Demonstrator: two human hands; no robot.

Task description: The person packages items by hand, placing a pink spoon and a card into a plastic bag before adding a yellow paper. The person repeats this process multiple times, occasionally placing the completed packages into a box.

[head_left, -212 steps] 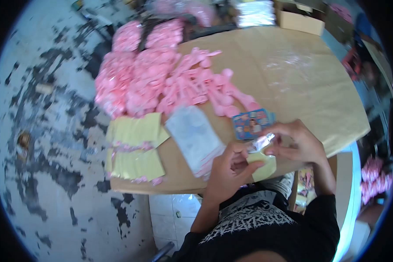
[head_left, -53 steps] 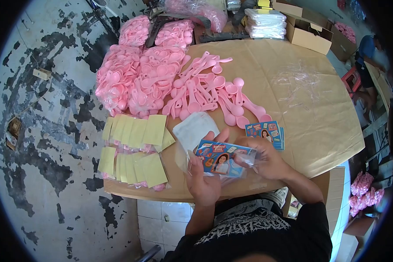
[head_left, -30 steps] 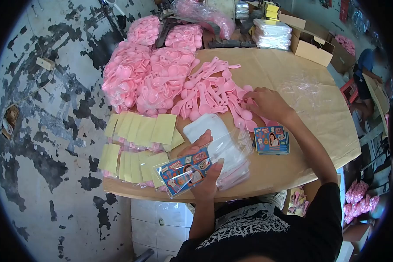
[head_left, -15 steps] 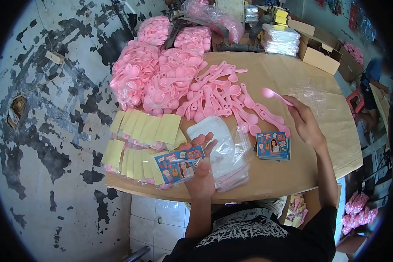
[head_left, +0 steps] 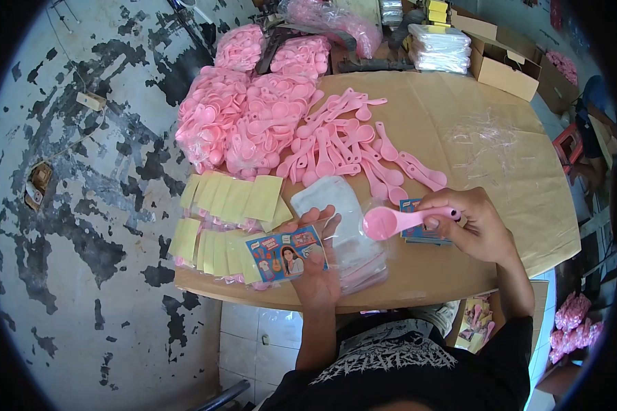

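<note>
Left hand [head_left: 318, 277]: blue card [head_left: 282, 256], lettering illegible; right hand [head_left: 483, 229]: pink spoon [head_left: 408, 219].

A flaking grey wall [head_left: 130, 233] rises left of the table [head_left: 535, 185], its bare patches nearly black. A small pale box [head_left: 91, 101] is fixed to it, with a thin cord alongside. Pale square tiles [head_left: 281, 329] cover the floor below the table's near edge. A red stool [head_left: 565, 146] stands right of the table, and cool light falls across the table's brown surface.
</note>
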